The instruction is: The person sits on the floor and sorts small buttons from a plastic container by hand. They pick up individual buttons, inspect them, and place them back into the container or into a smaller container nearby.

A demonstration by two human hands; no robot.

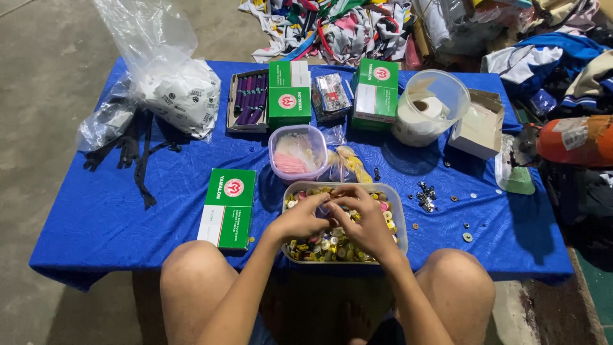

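Both hands met over a clear plastic tub (399,211) heaped with small buttons (332,246), which sat at the near edge of the blue-covered surface (108,217). The left hand (300,220) and right hand (364,220) were closed narrow, fingertips pinching something tiny between them, too small to make out. Such buttons looked light, hard and slippery, best nipped by the rim. A green box (227,207) lay just left of the tub.
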